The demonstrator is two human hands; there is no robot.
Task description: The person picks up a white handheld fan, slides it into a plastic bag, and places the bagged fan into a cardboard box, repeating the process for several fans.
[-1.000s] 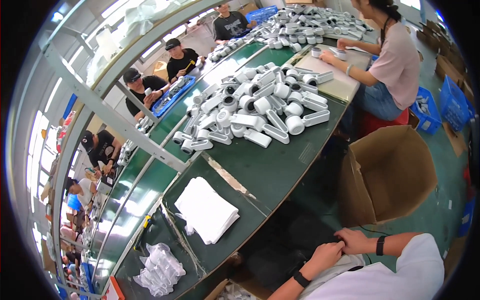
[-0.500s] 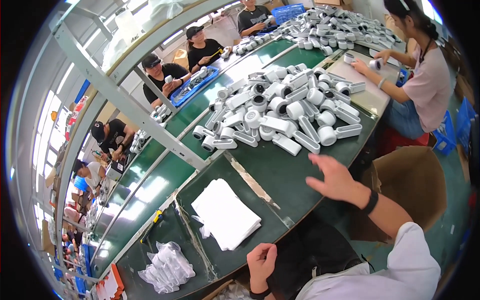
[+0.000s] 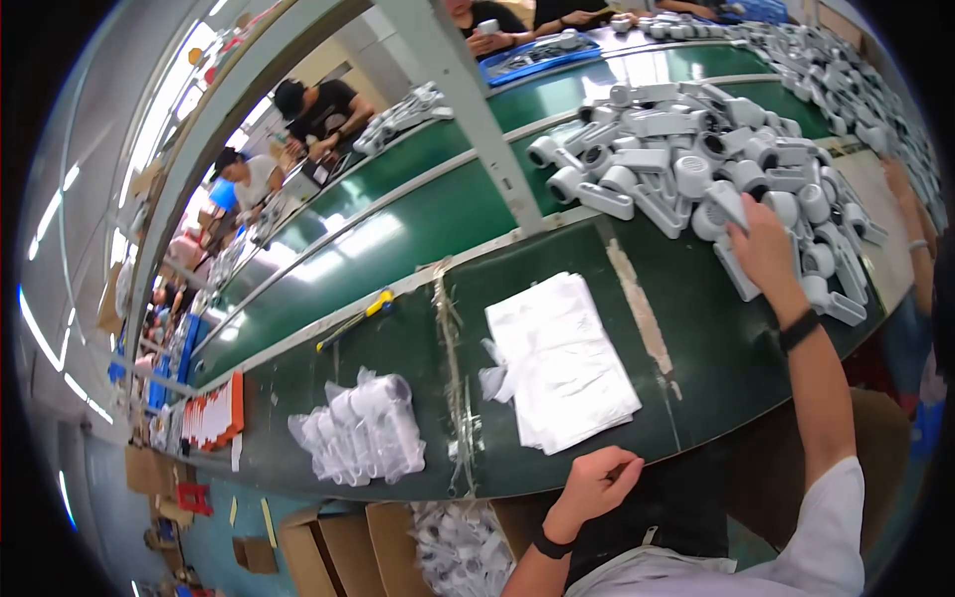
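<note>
At the near side of a large heap of white handheld devices (image 3: 652, 164), each with a round head and a flat handle, my right hand (image 3: 768, 249) reaches in. Its fingers close on one white handheld device (image 3: 727, 205), which still lies among the others. My left hand (image 3: 597, 485) is held at the table's front edge, fingers curled in, with nothing visible in them. Just beyond it lies a stack of white plastic bags (image 3: 562, 368). Farther left is a group of white devices wrapped in clear bags (image 3: 363, 430).
A yellow-and-black utility knife (image 3: 356, 318) lies near the green conveyor (image 3: 398, 234). A metal post (image 3: 487, 129) rises behind the table. Below stands a cardboard box of bagged parts (image 3: 463, 547). Orange-and-white boxes (image 3: 214, 416) sit at far left. A co-worker's arm (image 3: 917, 234) is at far right.
My right hand has moved forward from above the table edge into the heap and closed on a device. My left hand stays curled near the edge. The view has swung leftward.
</note>
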